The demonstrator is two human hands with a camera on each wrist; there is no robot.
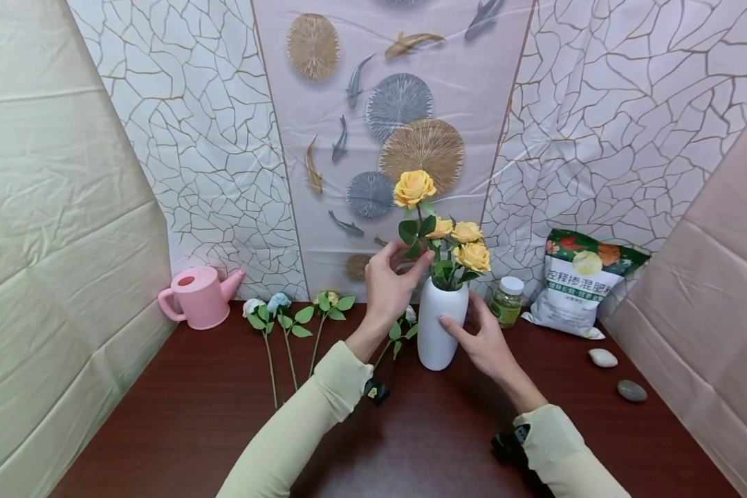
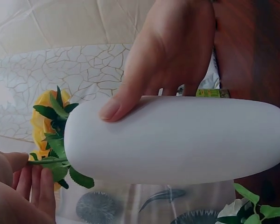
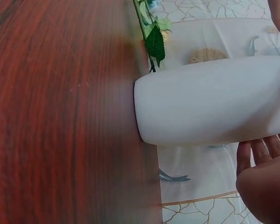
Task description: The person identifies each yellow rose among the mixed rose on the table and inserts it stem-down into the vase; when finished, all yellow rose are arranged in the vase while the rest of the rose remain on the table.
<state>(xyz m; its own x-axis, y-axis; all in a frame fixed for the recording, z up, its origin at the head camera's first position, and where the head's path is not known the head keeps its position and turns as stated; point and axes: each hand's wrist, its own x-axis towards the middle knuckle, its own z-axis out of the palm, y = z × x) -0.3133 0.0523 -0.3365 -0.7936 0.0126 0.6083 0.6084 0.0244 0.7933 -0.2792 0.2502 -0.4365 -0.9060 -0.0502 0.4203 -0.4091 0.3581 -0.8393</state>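
A white vase point(image 1: 437, 335) stands upright on the dark red-brown table, with several yellow roses point(image 1: 472, 256) in its mouth. My right hand point(image 1: 482, 339) holds the vase from the right side, its thumb across the front in the left wrist view. With thumb and fingers my left hand point(image 1: 389, 287) pinches the green stem point(image 2: 49, 161) of one yellow rose point(image 1: 414, 188), right at the vase's rim. That rose rises higher than the others. Whether its stem's lower end is inside the vase is hard to see.
Left of the vase lie several roses, including a white one point(image 1: 253, 306) and a blue one point(image 1: 279, 302). A pink watering can point(image 1: 204, 297) stands back left. At right are a lidded jar point(image 1: 507, 302), a fertilizer bag point(image 1: 575, 283) and two stones point(image 1: 602, 357).
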